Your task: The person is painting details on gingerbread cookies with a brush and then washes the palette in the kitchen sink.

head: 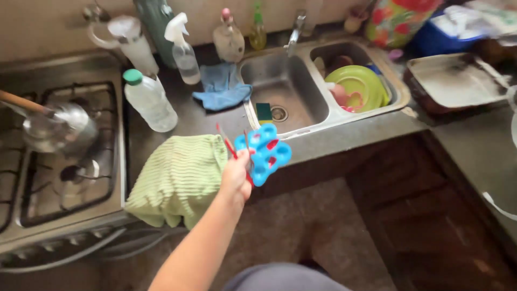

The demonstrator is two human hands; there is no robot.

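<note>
In front of the sink, above the edge of the dark counter, one hand is raised and its fingers are closed around a bundle of scissors. The blue and red handle rings of the scissors stick out to the right of the fist, and thin red blades point up and left. The arm enters from the bottom of the view; I cannot tell if it is the left or the right one, and the other hand is not visible.

Just left of the hand, a green striped towel lies on the counter and hangs over its front edge. Behind it, a clear bottle with a green cap lies tilted, next to a spray bottle and a blue cloth. In the left basin there is a small green sponge near the drain. The right basin holds a yellow-green plate with pink things beside it. At the far left, a metal pot with a wooden handle stands on the gas stove.
</note>
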